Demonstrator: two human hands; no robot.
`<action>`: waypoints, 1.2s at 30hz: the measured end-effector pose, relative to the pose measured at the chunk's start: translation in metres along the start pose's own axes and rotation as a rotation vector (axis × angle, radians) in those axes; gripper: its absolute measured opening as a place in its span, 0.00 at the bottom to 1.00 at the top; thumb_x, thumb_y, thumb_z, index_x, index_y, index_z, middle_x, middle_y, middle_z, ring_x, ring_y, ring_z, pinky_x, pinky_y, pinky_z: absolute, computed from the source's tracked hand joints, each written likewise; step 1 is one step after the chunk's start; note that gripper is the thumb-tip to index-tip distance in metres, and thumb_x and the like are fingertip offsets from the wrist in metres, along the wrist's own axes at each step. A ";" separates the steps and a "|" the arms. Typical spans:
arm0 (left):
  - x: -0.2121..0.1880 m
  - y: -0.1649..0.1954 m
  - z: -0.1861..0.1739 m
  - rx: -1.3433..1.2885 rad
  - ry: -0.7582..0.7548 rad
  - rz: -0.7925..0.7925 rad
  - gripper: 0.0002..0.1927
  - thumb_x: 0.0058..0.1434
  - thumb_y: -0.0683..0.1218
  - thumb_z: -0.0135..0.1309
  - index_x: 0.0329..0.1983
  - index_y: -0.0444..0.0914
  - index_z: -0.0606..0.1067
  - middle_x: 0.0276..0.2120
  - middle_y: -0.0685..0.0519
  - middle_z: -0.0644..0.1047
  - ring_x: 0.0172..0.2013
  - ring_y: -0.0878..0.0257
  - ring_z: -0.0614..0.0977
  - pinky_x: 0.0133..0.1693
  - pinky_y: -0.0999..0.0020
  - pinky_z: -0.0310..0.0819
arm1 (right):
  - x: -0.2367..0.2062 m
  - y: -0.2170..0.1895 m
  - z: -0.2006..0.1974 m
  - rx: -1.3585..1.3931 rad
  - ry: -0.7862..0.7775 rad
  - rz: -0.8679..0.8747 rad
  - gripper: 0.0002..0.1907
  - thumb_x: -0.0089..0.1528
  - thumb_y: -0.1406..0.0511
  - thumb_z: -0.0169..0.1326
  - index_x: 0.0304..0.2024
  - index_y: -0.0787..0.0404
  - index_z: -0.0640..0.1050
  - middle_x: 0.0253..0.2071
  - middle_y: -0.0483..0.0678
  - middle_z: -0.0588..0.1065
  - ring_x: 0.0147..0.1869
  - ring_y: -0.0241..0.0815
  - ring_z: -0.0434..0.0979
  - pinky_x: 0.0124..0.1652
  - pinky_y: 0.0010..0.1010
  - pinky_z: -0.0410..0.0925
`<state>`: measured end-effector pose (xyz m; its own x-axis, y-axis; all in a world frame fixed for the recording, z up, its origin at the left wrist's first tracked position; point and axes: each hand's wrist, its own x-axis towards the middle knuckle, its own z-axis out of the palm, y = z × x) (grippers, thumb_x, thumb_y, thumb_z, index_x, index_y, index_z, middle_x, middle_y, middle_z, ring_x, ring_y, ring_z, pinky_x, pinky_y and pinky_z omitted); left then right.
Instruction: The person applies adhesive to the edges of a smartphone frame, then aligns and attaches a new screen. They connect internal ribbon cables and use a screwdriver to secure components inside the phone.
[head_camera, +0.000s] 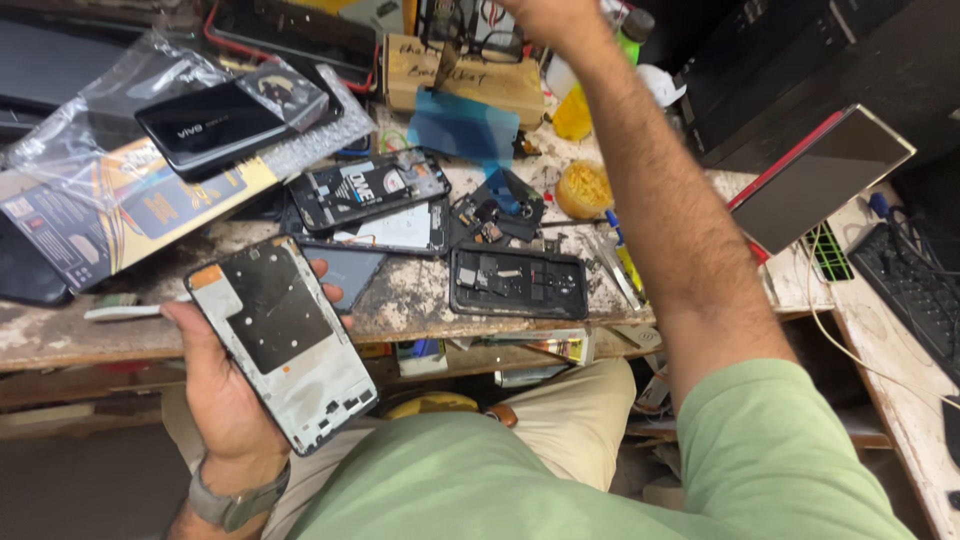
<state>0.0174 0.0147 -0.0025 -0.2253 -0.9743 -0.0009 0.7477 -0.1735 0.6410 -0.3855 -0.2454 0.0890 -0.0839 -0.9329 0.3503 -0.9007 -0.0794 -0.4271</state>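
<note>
Keyboard (915, 285), yellow tub (584, 189), black phone frame (517, 283)

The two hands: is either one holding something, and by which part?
The left hand holds an opened phone frame in its palm, gripped by the long edges. The right hand reaches to the bench's far side; whether it grips anything cannot be told.

The right hand (545, 18) runs off the top edge, so can't tell what its fingers are doing. The keyboard (915, 285) is chopped by the right edge (cables too), and the left hand (225, 385) palm hides behind the phone frame (280, 340).
</note>
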 end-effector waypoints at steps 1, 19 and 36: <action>0.000 0.000 0.000 0.011 0.004 0.001 0.44 0.72 0.72 0.28 0.72 0.33 0.65 0.60 0.40 0.74 0.52 0.49 0.79 0.50 0.50 0.78 | -0.001 -0.004 0.005 0.072 -0.002 -0.009 0.25 0.62 0.48 0.69 0.48 0.60 0.82 0.40 0.48 0.82 0.45 0.41 0.85 0.45 0.33 0.79; 0.001 0.003 0.003 0.045 -0.012 -0.008 0.45 0.68 0.72 0.30 0.72 0.33 0.62 0.62 0.39 0.71 0.56 0.46 0.77 0.54 0.46 0.75 | -0.061 -0.045 0.021 0.328 0.223 -0.214 0.57 0.57 0.53 0.76 0.77 0.58 0.54 0.58 0.55 0.76 0.59 0.47 0.82 0.56 0.36 0.79; 0.003 0.016 0.035 -0.027 -0.173 -0.227 0.50 0.68 0.75 0.34 0.71 0.29 0.66 0.59 0.34 0.74 0.49 0.46 0.79 0.49 0.50 0.77 | -0.237 -0.091 -0.051 1.494 -0.528 -0.272 0.53 0.67 0.41 0.54 0.77 0.71 0.52 0.67 0.69 0.67 0.60 0.55 0.78 0.56 0.47 0.75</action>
<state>0.0062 0.0141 0.0347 -0.4905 -0.8714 -0.0092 0.6818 -0.3903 0.6188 -0.3050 0.0005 0.0872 0.4360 -0.8203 0.3702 0.3650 -0.2148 -0.9059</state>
